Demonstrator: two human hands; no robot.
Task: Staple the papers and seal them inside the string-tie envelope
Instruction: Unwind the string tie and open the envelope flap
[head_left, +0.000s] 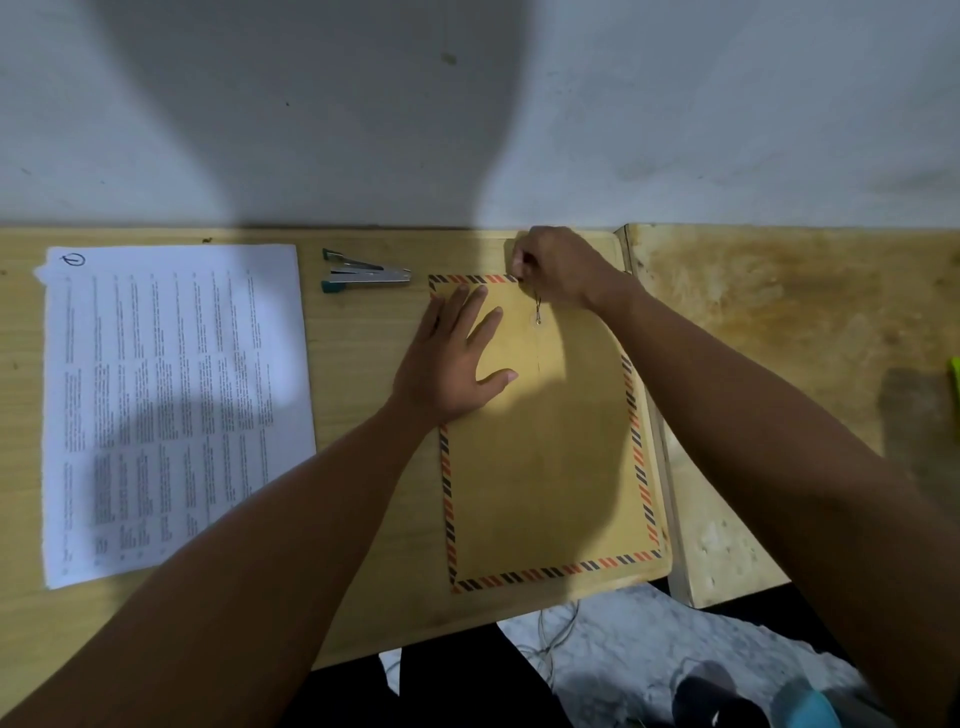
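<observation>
Wood makes up the pale tabletop (363, 415), and a brown paper envelope with a striped orange-and-black border (545, 457) lies flat on its right part, reaching close to the near edge. The left hand (452, 358) rests on the envelope's upper left area, palm down, fingers straight and spread, pressing it to the table. The right hand (558, 267) sits at the envelope's top edge with its fingers curled in, pinching a thin string (537, 306) that hangs down from the fingers over the envelope face; the closure itself is hidden under this hand.

A stack of white printed papers (171, 405) lies well apart on the left of the table, uppermost sheet covered in columns of small text with a circled mark in its top corner. Between papers and envelope, near the wall, a silver metal stapler with teal ends (363, 273) lies on its side, just beside the envelope's top left corner.

A rougher wooden board (779, 338) adjoins the table on the right. A white wall (675, 104) rises behind, crossed by a broad shadow. Both forearms cover parts of the table's near half.
</observation>
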